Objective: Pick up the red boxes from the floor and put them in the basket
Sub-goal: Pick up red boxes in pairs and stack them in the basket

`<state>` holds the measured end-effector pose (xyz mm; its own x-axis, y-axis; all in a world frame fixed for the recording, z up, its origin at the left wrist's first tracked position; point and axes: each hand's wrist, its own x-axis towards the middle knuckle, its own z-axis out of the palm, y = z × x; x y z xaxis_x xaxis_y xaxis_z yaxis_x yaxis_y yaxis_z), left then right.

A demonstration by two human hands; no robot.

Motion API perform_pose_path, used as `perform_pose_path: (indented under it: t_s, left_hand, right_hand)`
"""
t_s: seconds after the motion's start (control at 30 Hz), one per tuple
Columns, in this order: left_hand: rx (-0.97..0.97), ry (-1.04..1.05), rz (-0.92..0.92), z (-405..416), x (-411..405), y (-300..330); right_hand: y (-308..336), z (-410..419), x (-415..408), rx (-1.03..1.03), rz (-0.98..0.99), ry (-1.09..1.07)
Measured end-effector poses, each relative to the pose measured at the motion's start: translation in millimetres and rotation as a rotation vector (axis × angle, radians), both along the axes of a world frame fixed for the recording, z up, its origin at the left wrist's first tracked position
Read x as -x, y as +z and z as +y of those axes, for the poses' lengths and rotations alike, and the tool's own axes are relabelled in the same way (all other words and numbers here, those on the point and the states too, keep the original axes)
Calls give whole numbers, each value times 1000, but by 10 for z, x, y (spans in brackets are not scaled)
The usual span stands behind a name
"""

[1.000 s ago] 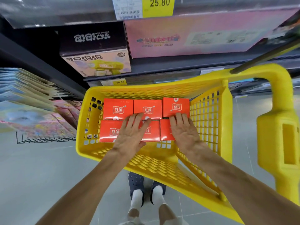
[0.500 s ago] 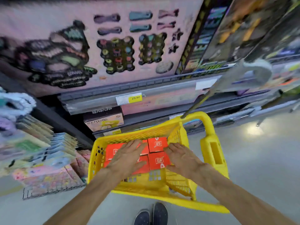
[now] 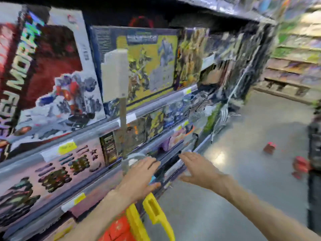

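Observation:
The view is blurred by motion. The yellow basket (image 3: 157,212) shows at the bottom centre, with red boxes (image 3: 118,228) inside it, mostly hidden under my left forearm. My left hand (image 3: 139,176) floats above the basket with fingers spread and holds nothing. My right hand (image 3: 199,169) is stretched forward to the right of it, fingers straight and empty. Far right on the grey floor lie more red boxes: one (image 3: 269,148) further away and another (image 3: 301,164) nearer, by a dark object.
Shelves of boxed toys (image 3: 142,66) fill the left and centre, with metal shelf rails (image 3: 156,105) carrying price tags. The basket's grey pull handle (image 3: 123,129) stands upright before the shelves. Grey floor (image 3: 243,171) opens to the right; a dark object (image 3: 314,153) stands at the right edge.
My head has risen and turned right, so the basket dropped to the bottom of view. Both hands have lifted off the red boxes in the basket and now hover above it.

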<state>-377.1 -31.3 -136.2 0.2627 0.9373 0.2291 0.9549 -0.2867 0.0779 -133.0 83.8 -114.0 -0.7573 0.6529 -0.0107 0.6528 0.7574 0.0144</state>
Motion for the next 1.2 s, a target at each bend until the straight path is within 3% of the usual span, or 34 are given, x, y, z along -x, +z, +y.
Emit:
perform_pose_path:
  t_s: [0.3, 0.63, 0.87, 1.2]
  left_hand:
    - [-54, -277, 42, 1778, -1906, 715]
    - [-52, -423, -25, 3572, -4095, 901]
    - [-77, -498, 3, 4756, -5092, 857]
    - [-73, -599, 8, 7046, -6335, 817]
  right_hand:
    - [786, 823, -2312, -163, 98, -336]
    - [1098, 1690, -4624, -250, 90, -568]
    - [1014, 2532, -5791, -288, 66, -686]
    - [923, 4456, -6980, -294, 13, -817]
